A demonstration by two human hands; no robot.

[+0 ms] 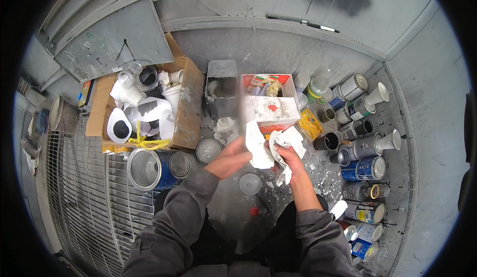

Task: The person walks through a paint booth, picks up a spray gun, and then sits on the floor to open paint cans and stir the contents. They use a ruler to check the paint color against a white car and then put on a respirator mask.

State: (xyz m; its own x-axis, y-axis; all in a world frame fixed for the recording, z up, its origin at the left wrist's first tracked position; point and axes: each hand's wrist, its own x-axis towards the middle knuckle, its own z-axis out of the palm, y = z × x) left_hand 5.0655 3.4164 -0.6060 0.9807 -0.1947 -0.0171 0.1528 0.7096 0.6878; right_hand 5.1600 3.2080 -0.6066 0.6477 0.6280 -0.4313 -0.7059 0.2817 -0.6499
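Observation:
My right hand (292, 162) grips crumpled white paper wipes (271, 148), which spread out in front of its fingers. To their left is my left hand (231, 159), its fingertips at the paper's left edge. A blurred, narrow grey strip (241, 105) rises above my left fingers. Whether that hand holds the strip or the paper is unclear. Just beyond the wipes stands an open red-and-white cardboard box (274, 109) with a red maple leaf, holding crumpled material. A round grey lid or cup (250, 184) lies below my hands.
At left, a cardboard box (192, 102) overflows with used paper cups and strainers beside a metal grate (82, 187). An open blue can (144, 169) sits before it. Several paint cans (363, 169) line the right wall. A yellow packet (310, 125) and black cup (328, 141) lie nearby.

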